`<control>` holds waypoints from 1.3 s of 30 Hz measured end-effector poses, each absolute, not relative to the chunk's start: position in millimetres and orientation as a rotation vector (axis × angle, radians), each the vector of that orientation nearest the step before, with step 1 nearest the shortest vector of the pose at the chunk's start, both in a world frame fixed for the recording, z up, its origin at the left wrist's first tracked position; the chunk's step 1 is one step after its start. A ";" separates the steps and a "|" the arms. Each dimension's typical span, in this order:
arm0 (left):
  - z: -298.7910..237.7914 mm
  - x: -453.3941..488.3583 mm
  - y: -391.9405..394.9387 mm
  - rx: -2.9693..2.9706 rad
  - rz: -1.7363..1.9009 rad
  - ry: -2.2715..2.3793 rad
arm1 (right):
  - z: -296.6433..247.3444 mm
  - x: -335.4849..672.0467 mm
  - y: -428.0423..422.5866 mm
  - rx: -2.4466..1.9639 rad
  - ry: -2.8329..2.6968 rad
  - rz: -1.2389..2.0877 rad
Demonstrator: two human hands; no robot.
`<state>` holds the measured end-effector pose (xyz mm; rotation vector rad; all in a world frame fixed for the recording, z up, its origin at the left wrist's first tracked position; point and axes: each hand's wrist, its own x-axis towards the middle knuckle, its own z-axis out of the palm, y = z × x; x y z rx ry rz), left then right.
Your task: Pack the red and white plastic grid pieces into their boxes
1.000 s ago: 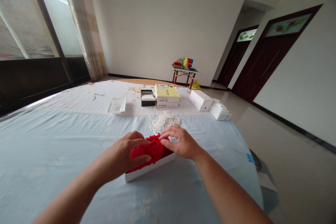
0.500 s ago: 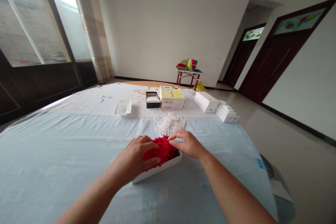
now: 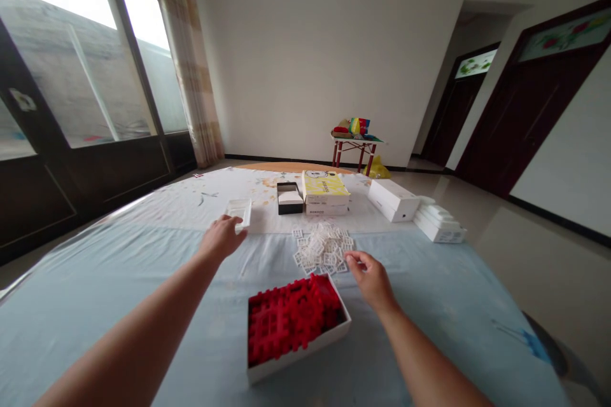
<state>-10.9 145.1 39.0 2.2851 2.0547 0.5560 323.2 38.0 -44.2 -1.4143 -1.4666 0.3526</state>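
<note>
I have the left hand at the near edge of the clear tray, though from here I cannot tell whether it grips. My right hand holds its fingertips close together beside the white pieces, perhaps on one, I cannot tell; the white box of red pieces sits nearer, between my forearms.

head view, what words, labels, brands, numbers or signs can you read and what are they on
No text reads with certainty.
Yellow-and-white box: dark lettering on top and front, too blurred.
Taller white box: faint side lettering, small dark end mark, unreadable.
Low white box: pale print, too small.
Multicoloured package: any print too small.
</note>
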 end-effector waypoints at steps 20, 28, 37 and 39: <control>74.3 14.6 24.9 1.945 1.261 1.988 | 28.7 296.6 8.5 -1.178 -1.402 0.549; 85.7 93.0 -78.1 2.352 1.427 0.941 | 79.1 258.1 -47.8 -0.613 -1.367 1.352; 58.2 102.6 -83.5 2.530 1.292 0.884 | 79.8 253.9 -58.1 -0.700 -1.457 1.408; 61.8 93.4 -83.0 2.507 1.267 0.850 | 82.9 261.8 -56.4 -0.811 -1.601 1.255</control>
